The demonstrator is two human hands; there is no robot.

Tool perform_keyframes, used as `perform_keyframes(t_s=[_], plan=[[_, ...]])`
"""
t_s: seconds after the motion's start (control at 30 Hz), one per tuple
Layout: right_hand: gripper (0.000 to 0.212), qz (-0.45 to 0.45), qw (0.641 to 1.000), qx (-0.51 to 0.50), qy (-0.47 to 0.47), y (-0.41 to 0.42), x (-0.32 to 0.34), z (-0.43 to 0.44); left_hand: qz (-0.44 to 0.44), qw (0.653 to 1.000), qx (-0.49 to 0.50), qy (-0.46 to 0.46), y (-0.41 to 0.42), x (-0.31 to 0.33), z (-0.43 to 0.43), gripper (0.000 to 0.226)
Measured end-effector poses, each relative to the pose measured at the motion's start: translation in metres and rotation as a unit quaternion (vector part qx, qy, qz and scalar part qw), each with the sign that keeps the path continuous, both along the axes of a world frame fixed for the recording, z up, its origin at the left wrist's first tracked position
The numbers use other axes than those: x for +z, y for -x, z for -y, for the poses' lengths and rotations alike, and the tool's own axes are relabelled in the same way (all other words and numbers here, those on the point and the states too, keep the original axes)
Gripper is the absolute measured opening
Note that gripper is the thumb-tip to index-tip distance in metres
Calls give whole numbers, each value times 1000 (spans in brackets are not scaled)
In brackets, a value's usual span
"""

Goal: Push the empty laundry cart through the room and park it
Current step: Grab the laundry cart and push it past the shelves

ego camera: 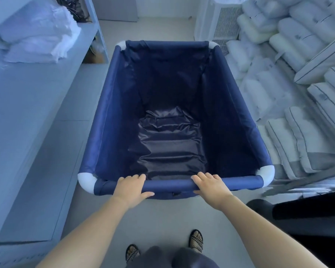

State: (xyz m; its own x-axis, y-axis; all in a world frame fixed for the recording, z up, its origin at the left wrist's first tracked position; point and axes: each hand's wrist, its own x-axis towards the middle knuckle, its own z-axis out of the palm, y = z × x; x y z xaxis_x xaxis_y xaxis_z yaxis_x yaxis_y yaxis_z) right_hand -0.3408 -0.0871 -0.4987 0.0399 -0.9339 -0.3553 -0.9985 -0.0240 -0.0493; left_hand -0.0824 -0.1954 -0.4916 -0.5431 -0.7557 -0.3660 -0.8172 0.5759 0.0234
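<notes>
Pale floor (168, 215), empty laundry cart (112, 117) between counter (27, 113) and stacked pillows (290, 60)

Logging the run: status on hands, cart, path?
Left hand and right hand gripping cart near rail. Cart empty. White unit ahead-right, stacked pillows close right.
</notes>
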Motion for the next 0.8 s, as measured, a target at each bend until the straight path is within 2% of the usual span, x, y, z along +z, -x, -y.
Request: perform_keyframes(t_s=[0.2,0.3,0.37,0.47,0.53,0.63,0.8], plan=[[44,37,998,45,-6,52,-1,-6,-28,996,49,71,33,-6,-32,51],[49,47,997,62,-23,76,2,-7,-43,997,58,34,46,-8,-39,51],[50,23,997,74,-18,89,3,-9,-55,996,64,-6,55,-6,-41,49],[49,-5,998,69,-6,101,4,-12,-125,986,97,-57,68,2,-43,42],[48,-13,999,51,-2,107,4,-12,-157,979,124,-48,72,5,-48,37],[47,-23,999,24,-2,114,5,-8,-106,985,136,-1,78,5,-56,36],[45,-51,998,-32,-19,117,5,-8,-68,986,149,-32,96,6,-51,37]])
